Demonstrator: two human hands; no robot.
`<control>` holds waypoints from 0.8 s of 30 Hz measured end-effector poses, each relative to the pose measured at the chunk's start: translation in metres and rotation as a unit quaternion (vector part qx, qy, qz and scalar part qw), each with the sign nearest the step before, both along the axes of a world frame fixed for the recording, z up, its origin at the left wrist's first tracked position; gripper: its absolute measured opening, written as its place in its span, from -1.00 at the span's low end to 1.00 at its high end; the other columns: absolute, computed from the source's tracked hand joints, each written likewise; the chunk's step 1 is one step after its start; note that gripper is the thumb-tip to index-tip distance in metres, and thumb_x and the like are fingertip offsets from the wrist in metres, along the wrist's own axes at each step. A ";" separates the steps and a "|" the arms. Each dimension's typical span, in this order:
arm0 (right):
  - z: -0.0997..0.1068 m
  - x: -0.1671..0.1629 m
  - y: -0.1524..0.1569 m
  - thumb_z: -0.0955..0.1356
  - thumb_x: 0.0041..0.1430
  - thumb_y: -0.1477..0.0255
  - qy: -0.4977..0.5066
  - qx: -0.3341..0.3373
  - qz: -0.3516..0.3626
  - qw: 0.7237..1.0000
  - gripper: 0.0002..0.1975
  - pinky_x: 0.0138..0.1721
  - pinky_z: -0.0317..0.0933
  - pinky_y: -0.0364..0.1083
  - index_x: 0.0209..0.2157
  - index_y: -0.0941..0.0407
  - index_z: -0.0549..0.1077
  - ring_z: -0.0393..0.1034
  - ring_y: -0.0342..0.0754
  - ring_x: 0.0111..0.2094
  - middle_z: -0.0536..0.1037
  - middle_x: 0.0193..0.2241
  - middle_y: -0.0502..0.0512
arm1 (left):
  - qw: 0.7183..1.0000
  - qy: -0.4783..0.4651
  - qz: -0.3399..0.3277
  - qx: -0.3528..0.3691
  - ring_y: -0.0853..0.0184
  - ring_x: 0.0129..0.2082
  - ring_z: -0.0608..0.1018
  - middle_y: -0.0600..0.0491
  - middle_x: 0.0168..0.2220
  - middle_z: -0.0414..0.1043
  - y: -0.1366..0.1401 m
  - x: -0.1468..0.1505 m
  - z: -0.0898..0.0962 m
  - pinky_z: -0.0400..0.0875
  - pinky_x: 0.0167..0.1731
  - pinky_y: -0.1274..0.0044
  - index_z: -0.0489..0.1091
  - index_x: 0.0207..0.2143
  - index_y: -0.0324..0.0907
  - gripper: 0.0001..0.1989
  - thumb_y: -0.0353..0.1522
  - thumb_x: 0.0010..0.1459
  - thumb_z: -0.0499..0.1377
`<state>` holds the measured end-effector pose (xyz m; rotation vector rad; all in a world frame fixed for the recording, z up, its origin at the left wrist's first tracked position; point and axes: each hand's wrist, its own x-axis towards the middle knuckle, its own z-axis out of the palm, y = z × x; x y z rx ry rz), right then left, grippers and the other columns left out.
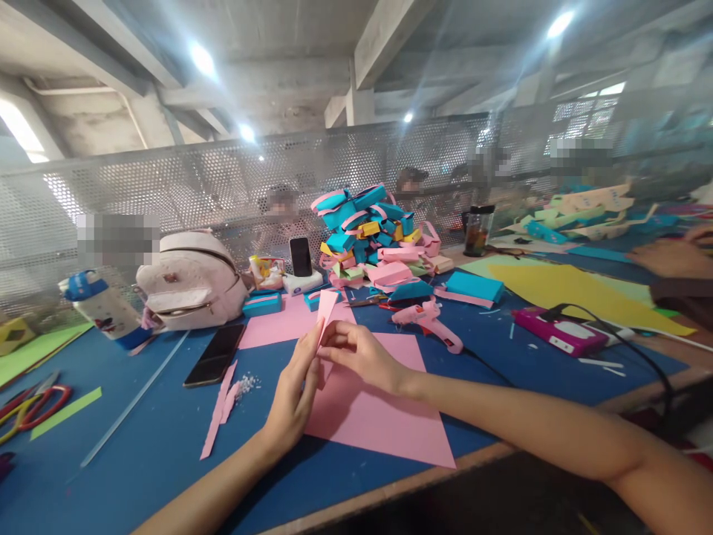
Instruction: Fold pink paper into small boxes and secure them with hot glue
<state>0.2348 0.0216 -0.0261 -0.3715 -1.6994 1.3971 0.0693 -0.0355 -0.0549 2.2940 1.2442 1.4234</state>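
Observation:
Between my hands stands a folded strip of pink paper (pixel 327 306), its upper end pointing up and away from me. My left hand (pixel 295 386) is closed around its lower left side. The bent fingers of my right hand (pixel 365 358) pinch the strip from the right; the fingertips are partly hidden behind each other. Below both hands lies a large pink sheet (pixel 384 416) on the blue table. To the right of my right hand, a pink hot glue gun (pixel 428 323) rests on its side. Torn pink paper scraps (pixel 220 412) lie left of my left hand.
A phone (pixel 216 357), a backpack (pixel 192 286) and a bottle (pixel 108 312) stand or lie at left, with scissors (pixel 38 405) nearer. Behind rises a pile of blue and pink paper pieces (pixel 370 238). A magenta box (pixel 560 332) with a cable lies right, near another person's hand (pixel 668 260).

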 end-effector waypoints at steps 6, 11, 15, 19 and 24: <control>-0.004 -0.001 0.005 0.45 0.13 0.23 0.008 0.000 0.009 1.000 -0.73 -0.20 0.34 -0.05 -0.35 0.17 0.52 0.48 -0.04 -0.31 0.57 -0.38 0.07 | 0.997 -0.057 -0.006 -0.048 0.39 -0.49 0.38 0.05 -0.37 0.45 -0.005 0.004 0.003 0.43 -0.32 0.50 0.11 0.33 -0.10 -0.51 -0.28 0.38 -0.05; -0.002 -0.001 0.005 0.45 0.13 0.25 0.003 -0.001 0.007 1.000 -0.75 -0.23 0.34 -0.05 -0.37 0.16 0.50 0.48 -0.04 -0.33 0.57 -0.40 0.08 | 0.993 -0.093 0.005 -0.076 0.41 -0.50 0.35 0.12 -0.48 0.35 -0.005 0.003 0.004 0.35 -0.38 0.55 0.22 0.28 -0.16 -0.52 -0.26 0.35 0.01; -0.001 0.000 0.004 0.45 0.12 0.24 -0.008 -0.005 -0.010 1.000 -0.74 -0.26 0.34 -0.06 -0.36 0.16 0.50 0.48 -0.04 -0.34 0.57 -0.41 0.08 | 0.991 -0.107 0.012 -0.082 0.42 -0.51 0.34 0.16 -0.55 0.26 -0.006 0.002 0.005 0.35 -0.35 0.55 0.28 0.24 -0.18 -0.54 -0.26 0.34 0.03; -0.002 0.000 0.003 0.45 0.12 0.25 -0.012 -0.004 -0.007 1.000 -0.76 -0.25 0.35 -0.05 -0.38 0.16 0.50 0.48 -0.03 -0.34 0.57 -0.42 0.08 | 0.993 -0.091 0.007 -0.069 0.41 -0.51 0.35 0.14 -0.53 0.34 -0.006 0.003 0.006 0.38 -0.34 0.54 0.29 0.24 -0.17 -0.54 -0.27 0.33 0.04; 0.000 0.002 0.002 0.43 0.13 0.21 0.013 -0.014 -0.018 1.000 -0.72 -0.18 0.31 -0.04 -0.37 0.17 0.52 0.47 -0.02 -0.30 0.58 -0.38 0.09 | 1.000 -0.015 0.001 -0.022 0.36 -0.41 0.52 -0.04 -0.21 0.56 -0.003 0.000 0.009 0.47 -0.27 0.51 0.21 0.28 -0.12 -0.53 -0.37 0.34 -0.02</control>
